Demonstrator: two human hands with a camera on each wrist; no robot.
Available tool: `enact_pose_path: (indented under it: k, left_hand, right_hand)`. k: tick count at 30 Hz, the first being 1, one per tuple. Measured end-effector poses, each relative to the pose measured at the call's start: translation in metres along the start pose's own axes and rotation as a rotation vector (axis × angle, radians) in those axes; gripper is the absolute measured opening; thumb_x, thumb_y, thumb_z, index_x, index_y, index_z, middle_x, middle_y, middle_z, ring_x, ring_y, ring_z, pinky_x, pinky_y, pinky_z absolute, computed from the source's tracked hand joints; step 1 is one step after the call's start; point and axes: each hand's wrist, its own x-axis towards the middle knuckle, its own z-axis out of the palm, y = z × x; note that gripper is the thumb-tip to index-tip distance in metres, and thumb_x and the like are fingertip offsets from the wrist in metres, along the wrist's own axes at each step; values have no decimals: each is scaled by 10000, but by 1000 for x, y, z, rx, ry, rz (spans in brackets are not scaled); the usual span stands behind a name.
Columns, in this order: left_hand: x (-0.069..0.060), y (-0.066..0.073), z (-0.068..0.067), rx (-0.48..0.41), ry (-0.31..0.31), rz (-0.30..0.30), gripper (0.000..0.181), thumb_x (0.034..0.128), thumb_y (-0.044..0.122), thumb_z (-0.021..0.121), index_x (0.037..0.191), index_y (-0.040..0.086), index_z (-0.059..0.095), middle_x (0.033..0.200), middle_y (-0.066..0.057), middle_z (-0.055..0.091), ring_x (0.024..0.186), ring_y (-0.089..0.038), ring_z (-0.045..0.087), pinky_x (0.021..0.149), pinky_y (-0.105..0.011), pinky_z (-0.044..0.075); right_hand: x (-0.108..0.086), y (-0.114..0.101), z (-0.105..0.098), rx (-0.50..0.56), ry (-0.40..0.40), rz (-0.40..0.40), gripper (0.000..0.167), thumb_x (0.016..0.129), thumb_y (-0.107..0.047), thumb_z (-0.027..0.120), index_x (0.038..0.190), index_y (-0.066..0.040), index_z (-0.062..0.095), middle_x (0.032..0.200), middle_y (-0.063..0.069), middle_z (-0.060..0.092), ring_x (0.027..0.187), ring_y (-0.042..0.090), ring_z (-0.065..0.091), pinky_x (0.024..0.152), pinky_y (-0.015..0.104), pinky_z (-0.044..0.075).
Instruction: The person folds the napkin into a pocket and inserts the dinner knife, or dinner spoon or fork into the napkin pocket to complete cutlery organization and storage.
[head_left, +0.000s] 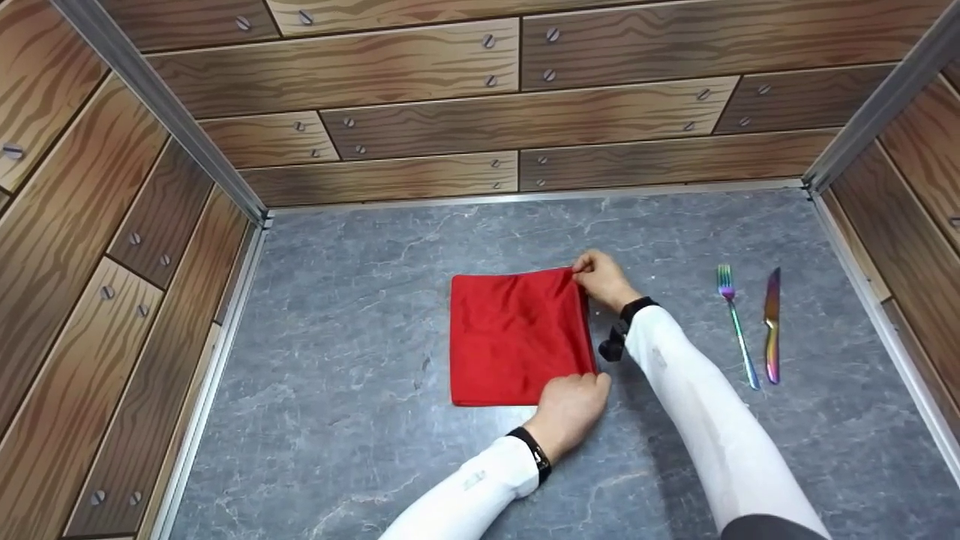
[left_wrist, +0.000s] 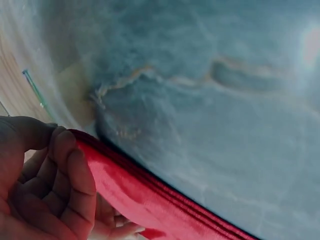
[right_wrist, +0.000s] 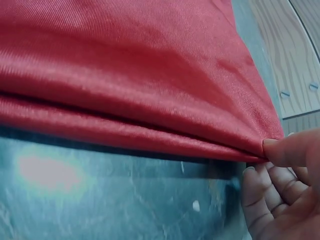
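A folded red satin cloth (head_left: 517, 337) lies roughly square on the grey marbled surface, its layered edge toward the right. At its near right corner my left hand (head_left: 571, 412) pinches the cloth between thumb and fingers; the left wrist view shows the stacked folds of red cloth (left_wrist: 165, 200) running from that hand (left_wrist: 50, 185). My right hand (head_left: 602, 279) pinches the far right corner. In the right wrist view, the thumb and forefinger of that hand (right_wrist: 287, 185) hold the tip where the folds of red cloth (right_wrist: 150, 100) meet.
To the right lie a rainbow-coloured fork (head_left: 733, 315) and a rainbow-coloured knife (head_left: 772, 330), side by side with handles toward me. Wood-patterned panels (head_left: 420, 67) wall the back and both sides, with metal strips (head_left: 525, 197) along the surface's edges.
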Motion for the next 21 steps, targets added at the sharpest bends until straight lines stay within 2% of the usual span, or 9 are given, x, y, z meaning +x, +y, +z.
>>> enact_pose_path:
  k: [6, 12, 15, 17, 19, 21]
  left_hand:
    - [2, 7, 9, 8, -34, 37, 104, 817, 197, 629, 843, 193, 528, 663, 75, 594, 546, -125, 577, 416, -269, 430]
    - [8, 12, 12, -57, -91, 12, 96, 858, 204, 604, 870, 179, 512, 667, 77, 602, 553, -125, 593, 428, -272, 445]
    - [9, 12, 10, -120, -131, 4, 112, 878, 226, 604, 879, 173, 505, 660, 75, 593, 558, -133, 603, 426, -282, 447]
    - [9, 9, 8, -187, -162, 5, 141, 894, 272, 608, 894, 176, 504, 668, 79, 583, 587, -137, 619, 441, -287, 454]
    - [7, 1, 3, -274, -202, -8, 157, 907, 324, 602, 905, 192, 516, 682, 90, 572, 621, -141, 631, 460, -299, 464]
    - [6, -13, 0, -370, -241, -35, 155, 915, 371, 600, 931, 224, 555, 732, 115, 572, 680, -134, 635, 505, -300, 477]
  right_hand:
    - [-3, 5, -3, -3, 25, -18, 115, 835, 91, 590, 947, 89, 568, 802, 83, 553, 705, 142, 478, 624, 227, 403]
    - [-4, 8, -6, -1, 33, -27, 105, 846, 84, 603, 946, 89, 571, 794, 73, 558, 691, 133, 484, 614, 217, 404]
    - [-5, 9, -5, -12, 55, -32, 105, 847, 80, 607, 947, 90, 577, 831, 118, 583, 734, 178, 509, 652, 240, 417]
    - [-6, 10, -5, -22, 83, -32, 113, 852, 69, 606, 961, 83, 580, 899, 160, 598, 812, 226, 534, 721, 276, 433]
    - [-8, 10, -4, -54, 119, -37, 116, 865, 48, 594, 979, 67, 585, 986, 191, 599, 909, 274, 545, 805, 323, 438]
    - [-13, 10, -3, -132, 161, -68, 133, 877, 12, 591, 1006, 44, 605, 1047, 208, 594, 989, 323, 543, 879, 381, 430]
